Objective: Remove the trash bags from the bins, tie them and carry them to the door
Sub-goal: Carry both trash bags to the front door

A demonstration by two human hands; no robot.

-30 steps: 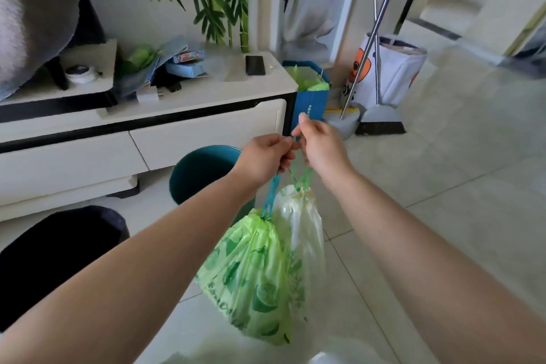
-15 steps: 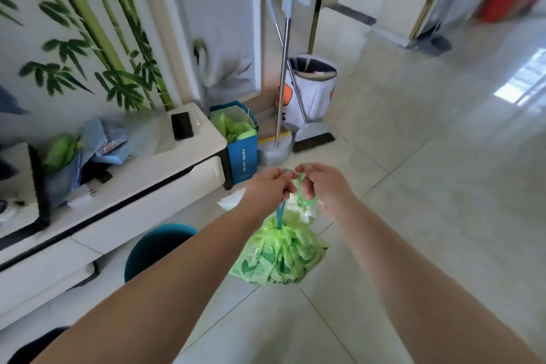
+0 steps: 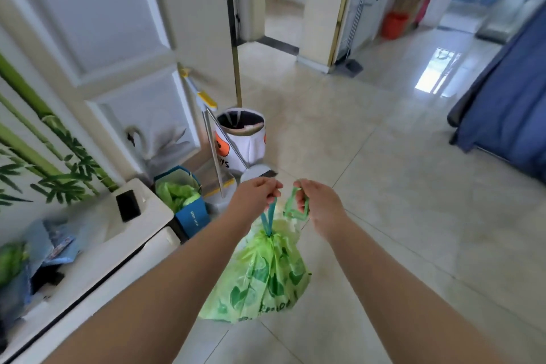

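While the green trash bag [image 3: 263,278] hangs off the floor, on the near side of the white bin [image 3: 245,142], the left hand [image 3: 257,196] curls tight around its blue string [image 3: 268,217]. The right hand [image 3: 320,205], also near the white bin, hooks its curled fingers through a green string loop [image 3: 289,201]. The two hands are close together.

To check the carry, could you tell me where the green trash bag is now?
In the head view's lower centre, the green trash bag hangs from the left hand above the floor tiles, beside the white cabinet.
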